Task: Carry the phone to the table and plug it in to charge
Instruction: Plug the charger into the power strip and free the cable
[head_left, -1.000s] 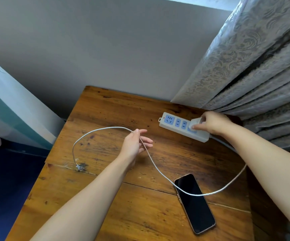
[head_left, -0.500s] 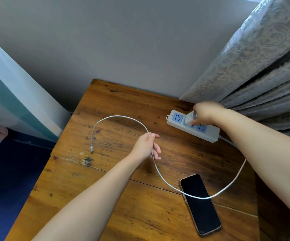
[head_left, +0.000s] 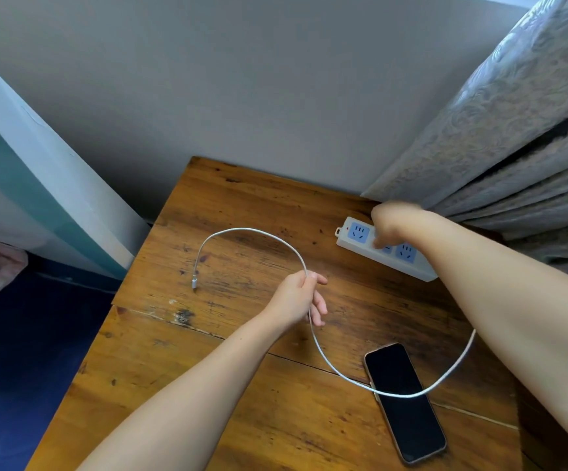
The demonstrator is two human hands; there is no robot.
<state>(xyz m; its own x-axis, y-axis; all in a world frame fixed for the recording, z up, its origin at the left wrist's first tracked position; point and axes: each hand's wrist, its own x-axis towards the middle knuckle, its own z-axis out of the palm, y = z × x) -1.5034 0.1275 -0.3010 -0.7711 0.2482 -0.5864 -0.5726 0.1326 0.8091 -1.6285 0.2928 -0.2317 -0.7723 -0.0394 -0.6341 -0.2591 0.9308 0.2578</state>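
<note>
A black-screened phone (head_left: pixel 405 401) lies face up on the wooden table (head_left: pixel 242 385), near its front right. A white charging cable (head_left: pixel 252 232) loops across the table, and its free plug end (head_left: pixel 194 283) hangs to the left. My left hand (head_left: pixel 298 297) pinches the cable at mid-length above the table. My right hand (head_left: pixel 389 226) is closed over the middle socket of the white power strip (head_left: pixel 360 237) at the back right. What it holds there is hidden under the fingers. The cable sags over the phone's screen and runs behind my right forearm.
A patterned grey curtain (head_left: pixel 513 130) hangs at the right, right behind the power strip. A grey wall (head_left: pixel 242 79) backs the table. To the left stands a white and teal panel (head_left: pixel 38 185) above a dark blue floor (head_left: pixel 21 368).
My right hand has shifted left along the power strip, from its right end to the middle socket. My left hand has lifted the cable, and its plug end has come off the table.
</note>
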